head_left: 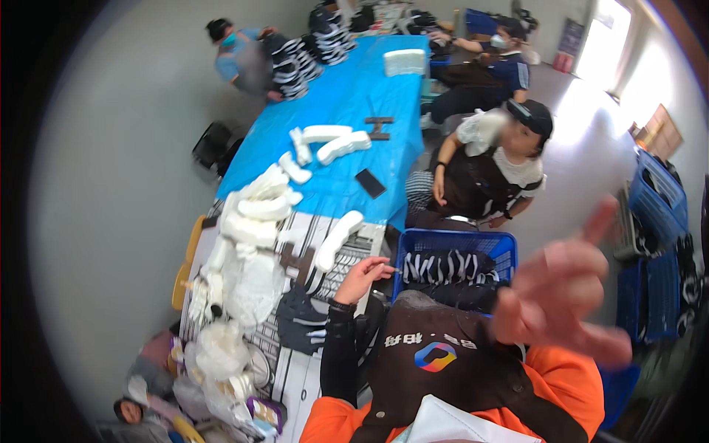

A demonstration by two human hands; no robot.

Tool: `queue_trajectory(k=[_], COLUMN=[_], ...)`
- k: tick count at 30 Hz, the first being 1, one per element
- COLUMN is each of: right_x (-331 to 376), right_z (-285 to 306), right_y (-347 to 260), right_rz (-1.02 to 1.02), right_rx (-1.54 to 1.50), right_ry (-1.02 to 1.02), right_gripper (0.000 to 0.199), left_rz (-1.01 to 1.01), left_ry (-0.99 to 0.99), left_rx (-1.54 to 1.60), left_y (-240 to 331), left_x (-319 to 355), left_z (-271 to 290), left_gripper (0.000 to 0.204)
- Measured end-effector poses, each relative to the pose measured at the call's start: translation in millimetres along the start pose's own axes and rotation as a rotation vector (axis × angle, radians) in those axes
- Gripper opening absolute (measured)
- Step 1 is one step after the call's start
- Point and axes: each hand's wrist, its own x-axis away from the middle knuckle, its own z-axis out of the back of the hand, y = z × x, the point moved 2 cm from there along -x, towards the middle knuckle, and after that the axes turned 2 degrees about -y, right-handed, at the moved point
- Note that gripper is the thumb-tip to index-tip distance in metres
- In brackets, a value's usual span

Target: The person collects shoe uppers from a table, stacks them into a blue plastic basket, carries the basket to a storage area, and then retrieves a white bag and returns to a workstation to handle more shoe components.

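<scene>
The left hand (364,279) is hovering near the middle of the frame, just beside the left rim of a blue plastic basket (459,233); its fingers are bending loosely with the thumb close to the fingertips, and I cannot tell whether anything small is resting between them. The right hand (555,292), blurred and large at right of centre, is hanging raised in front of the basket's right side, its fingers spreading wide with one pointing upward, and it is showing nothing in its grasp. Inside the basket, at centre right, a black-and-white striped bundle (445,267) is lying. Left of the left hand, a white curved piece (338,240) is lying on a black-and-white patterned cover (294,387), with a dark H-shaped bracket (296,261) beside it. More white curved pieces (255,208) are piling up at left of centre, above a clear plastic bag (252,286), while dark grey fabric (299,323) is lying below the bracket. Toward the upper middle, a blue table cover (347,92) is bearing a black phone (370,183) and a second bracket (379,128). A co-worker in a white top (480,173) is sitting right of the table, another in a dark blue shirt (509,74) is sitting at upper right, and a third (238,60) is standing at upper left near black-and-white stacks (292,68). Blue crates (657,193) are standing along the right edge.
</scene>
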Motion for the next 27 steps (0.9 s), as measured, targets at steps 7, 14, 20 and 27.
queue_trajectory(k=[7,14,20,27], right_x=[27,80,63,56], right_z=[-49,-62,-66,-94], right_y=[67,86,96,83], right_rz=[-0.338,-0.470,-0.898,-0.925], right_rx=[0.173,0.164,-0.237,-0.458], right_ry=[-0.389,-0.540,-0.472,-0.529], right_gripper=[0.045,0.028,0.058,0.045], left_rz=[0.017,0.042,-0.016,0.020], left_ry=[0.043,-0.031,-0.038,-0.131], left_rx=[-0.034,-0.036,-0.032,0.007], left_y=[27,21,44,32], left_x=[-17,-30,-55,-63], left_z=[34,53,58,49], left_gripper=[0.032,0.033,0.032,0.032])
